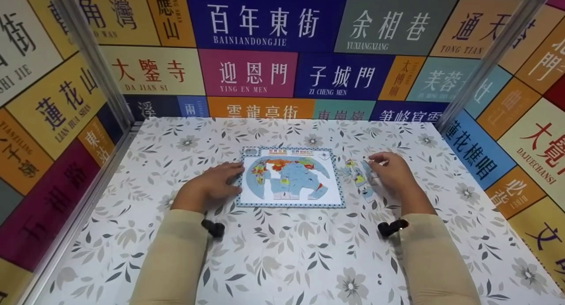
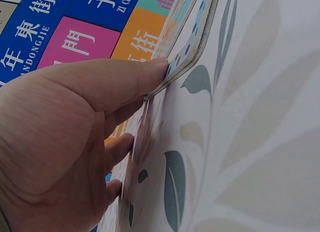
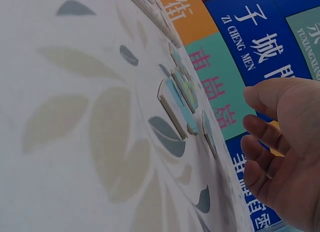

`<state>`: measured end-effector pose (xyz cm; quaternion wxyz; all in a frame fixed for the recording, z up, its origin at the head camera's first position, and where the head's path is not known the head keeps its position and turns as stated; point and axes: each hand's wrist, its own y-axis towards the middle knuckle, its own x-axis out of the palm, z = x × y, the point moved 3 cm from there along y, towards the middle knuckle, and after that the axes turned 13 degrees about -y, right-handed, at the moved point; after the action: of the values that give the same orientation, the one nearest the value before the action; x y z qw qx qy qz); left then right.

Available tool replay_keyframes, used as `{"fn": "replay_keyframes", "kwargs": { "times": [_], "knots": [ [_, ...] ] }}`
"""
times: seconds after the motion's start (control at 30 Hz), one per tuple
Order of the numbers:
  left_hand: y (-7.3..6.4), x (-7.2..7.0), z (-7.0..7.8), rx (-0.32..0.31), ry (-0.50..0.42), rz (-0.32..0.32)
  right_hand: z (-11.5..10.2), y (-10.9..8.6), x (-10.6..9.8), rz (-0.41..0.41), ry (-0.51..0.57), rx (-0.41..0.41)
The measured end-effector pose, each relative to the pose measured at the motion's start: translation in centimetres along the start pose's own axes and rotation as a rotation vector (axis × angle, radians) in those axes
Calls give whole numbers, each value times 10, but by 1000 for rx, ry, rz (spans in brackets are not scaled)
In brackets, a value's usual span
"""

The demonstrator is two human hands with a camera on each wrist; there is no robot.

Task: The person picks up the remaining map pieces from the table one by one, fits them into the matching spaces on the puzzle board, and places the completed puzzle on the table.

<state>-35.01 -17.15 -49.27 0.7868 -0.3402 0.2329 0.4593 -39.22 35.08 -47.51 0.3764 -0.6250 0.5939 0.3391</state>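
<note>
A world map jigsaw board (image 1: 334,200) with a dotted blue border lies flat on the table. Its oval map holds several coloured pieces, with white gaps among them. My left hand (image 1: 216,181) rests at the board's left side, fingers spread. In the left wrist view its thumb touches the board's edge (image 2: 186,59) near a corner. Loose puzzle pieces (image 1: 358,178), blue with yellow and green parts, lie right of the board. Over their right side hovers my right hand (image 1: 393,172), fingers loosely bent. Nothing shows between thumb and fingers in the right wrist view, where the pieces (image 3: 172,109) lie beside the hand.
The table (image 1: 282,261) has a white covering with grey leaves and flowers. Panels with large Chinese characters (image 1: 265,22) stand behind it and on both sides. Metal posts (image 1: 106,71) rise at the table's back corners. Each sleeved wrist carries a small black camera (image 1: 214,228).
</note>
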Motion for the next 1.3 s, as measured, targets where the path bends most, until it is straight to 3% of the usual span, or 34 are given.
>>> {"fn": "replay_keyframes", "kwargs": {
  "times": [0.3, 0.53, 1.3],
  "knots": [
    [2, 1, -1, -26, -6, 8, 11, 3, 3, -24, 2, 17],
    [0, 1, 0, 8, 2, 4, 15, 3, 7, -41, -14, 9],
    [0, 1, 1, -18, -32, 1, 11, 2, 10, -45, -27, 26]
  ]
}}
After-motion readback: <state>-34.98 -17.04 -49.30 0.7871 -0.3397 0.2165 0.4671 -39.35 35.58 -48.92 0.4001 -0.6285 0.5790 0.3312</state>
